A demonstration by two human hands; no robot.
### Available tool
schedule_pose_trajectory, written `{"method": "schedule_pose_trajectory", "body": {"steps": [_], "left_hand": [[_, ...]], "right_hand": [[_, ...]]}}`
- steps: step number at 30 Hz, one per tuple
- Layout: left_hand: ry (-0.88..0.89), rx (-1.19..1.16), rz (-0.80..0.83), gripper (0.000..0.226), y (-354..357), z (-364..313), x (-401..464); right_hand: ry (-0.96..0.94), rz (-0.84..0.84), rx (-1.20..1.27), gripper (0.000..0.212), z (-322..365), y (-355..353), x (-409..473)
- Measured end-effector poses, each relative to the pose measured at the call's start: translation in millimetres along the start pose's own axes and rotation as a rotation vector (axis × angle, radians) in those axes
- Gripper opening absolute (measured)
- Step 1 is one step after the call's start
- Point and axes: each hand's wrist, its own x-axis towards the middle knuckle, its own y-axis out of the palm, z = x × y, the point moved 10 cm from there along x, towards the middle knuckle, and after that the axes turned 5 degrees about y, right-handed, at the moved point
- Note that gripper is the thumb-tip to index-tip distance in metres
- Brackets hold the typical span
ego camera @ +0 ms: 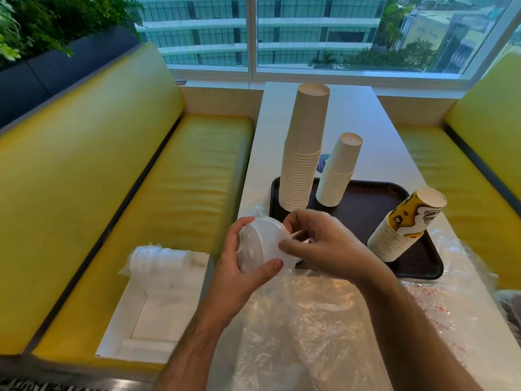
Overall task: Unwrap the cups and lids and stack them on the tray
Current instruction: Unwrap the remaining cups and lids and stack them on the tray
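The left hand (pixel 242 266) curls round a wrapped lid stack (pixel 260 244), thumb at its 5 o'clock edge. The right hand (pixel 318 241) pinches the wrap (pixel 296 238) at the stack's 3 o'clock side. The dark tray (pixel 355 218) lies toward 1 o'clock, bearing three inverted cup stacks (pixel 303 153)

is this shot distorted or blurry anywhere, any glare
Head view: wide-angle bending bows the window frame and benches; the box of wrapped lids lower left is soft; window light sheens the loose plastic wrap; the hands and the cup stacks on the tray stay fairly sharp.
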Motion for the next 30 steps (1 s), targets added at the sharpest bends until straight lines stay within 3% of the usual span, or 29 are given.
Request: {"method": "schedule_pose_trajectory", "body": {"steps": [4,9,11,16,18,30], "left_hand": [[0.01,-0.014,-0.005,0.087,-0.2,-2.7,0.1],[0.006,-0.029,0.011,0.084,4.8,-5.1,-1.2],[-0.003,-0.044,0.012,0.085,4.5,-4.6,-0.9],[0.034,-0.002,0.024,0.084,4.2,-10.4,0.5],[0.034,0.005,0.042,0.087,5.5,-10.4,0.3],[0.037,-0.019,0.074,0.089,2.5,-7.5,7.0]], "right_hand": [[-0.002,-0.167,0.107,0.028,-4.8,-18.9,0.5],[-0.061,-0.213,-0.001,0.034,-1.9,-16.1,-1.0],[-0.038,-0.175,-0.121,0.036,-5.6,-10.9,0.4],[-0.019,0.002,-0.301,0.08,-8.3,7.4,2.8],[0.005,0.005,-0.333,0.086,-8.3,9.1,3.9],[0.03,0.09,-0.259,0.051,-22.0,14.3,19.8]]}}
